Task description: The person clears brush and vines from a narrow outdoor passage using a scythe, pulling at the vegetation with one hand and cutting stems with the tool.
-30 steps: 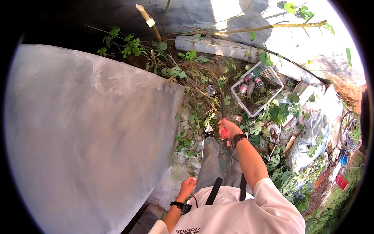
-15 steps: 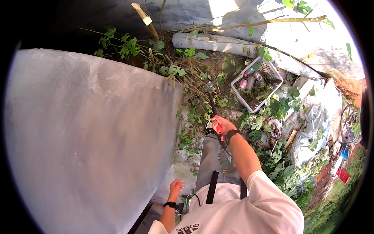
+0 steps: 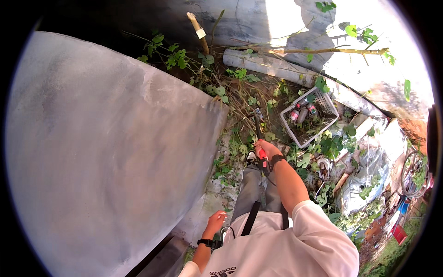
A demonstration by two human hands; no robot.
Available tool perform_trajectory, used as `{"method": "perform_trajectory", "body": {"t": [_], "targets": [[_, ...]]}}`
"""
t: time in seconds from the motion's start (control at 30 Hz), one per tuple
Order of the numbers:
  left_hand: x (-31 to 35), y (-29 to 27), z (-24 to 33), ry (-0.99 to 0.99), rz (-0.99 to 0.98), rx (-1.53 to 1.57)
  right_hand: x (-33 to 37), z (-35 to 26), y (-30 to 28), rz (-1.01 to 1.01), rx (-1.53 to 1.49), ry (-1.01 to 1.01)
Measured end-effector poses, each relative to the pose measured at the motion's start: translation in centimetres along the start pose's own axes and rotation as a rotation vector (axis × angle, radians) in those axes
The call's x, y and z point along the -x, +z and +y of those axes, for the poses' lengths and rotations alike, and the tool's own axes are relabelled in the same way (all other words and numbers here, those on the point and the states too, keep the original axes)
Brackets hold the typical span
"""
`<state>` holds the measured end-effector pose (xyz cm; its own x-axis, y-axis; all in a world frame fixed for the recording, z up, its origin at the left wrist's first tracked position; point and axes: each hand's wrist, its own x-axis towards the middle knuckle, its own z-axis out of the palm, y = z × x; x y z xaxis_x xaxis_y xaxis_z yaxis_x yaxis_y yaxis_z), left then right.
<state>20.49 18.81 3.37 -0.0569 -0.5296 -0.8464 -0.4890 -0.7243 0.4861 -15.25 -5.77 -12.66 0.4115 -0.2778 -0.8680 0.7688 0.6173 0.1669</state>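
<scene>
My right hand (image 3: pixel 267 150) is closed round the red handle of a long-handled tool (image 3: pixel 258 127) with a black shaft. The shaft points away from me into a tangle of stems and leaves (image 3: pixel 240 99), where its far end is partly hidden; I cannot make out its tip. Below the hand, a black part of the tool (image 3: pixel 265 167) sticks out toward my leg. My left hand (image 3: pixel 215 222) hangs beside my waist, near the big grey slab. Its fingers are loosely bent, with nothing seen in them.
A smooth grey slab (image 3: pixel 115 138) fills the left side. Right of the tool stands a perforated grey crate (image 3: pixel 291 131) holding several cans or bottles (image 3: pixel 302 114). A pale pipe (image 3: pixel 267 64) and a cut stump (image 3: pixel 198 32) lie beyond. Plastic sheeting (image 3: pixel 364 177) and vines cover the right.
The scene has shifted slightly right and down in the view. My right hand and tool have moved a little forward, and the shaft looks shorter. The left hand still hangs at my side.
</scene>
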Motion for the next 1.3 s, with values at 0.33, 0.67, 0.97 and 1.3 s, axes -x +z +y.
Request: {"method": "perform_trajectory", "body": {"t": [0.33,0.67,0.97,1.3], "targets": [[-2.6,-1.2,6.0,0.129,0.159,0.044,0.7,0.5,0.1,-0.029,-0.047,-0.049],[-3.7,3.5,12.0,0.024,0.022,0.105,0.1,1.7,-1.5,-0.208,-0.227,-0.04],[-17.4,9.2,16.5,-0.148,-0.114,-0.024,15.7,5.1,-13.7,-0.089,-0.466,0.167],[-13.2,11.1,26.1,0.337,-0.165,-0.369,26.7,-3.1,-14.5,-0.144,-0.44,-0.243]]}}
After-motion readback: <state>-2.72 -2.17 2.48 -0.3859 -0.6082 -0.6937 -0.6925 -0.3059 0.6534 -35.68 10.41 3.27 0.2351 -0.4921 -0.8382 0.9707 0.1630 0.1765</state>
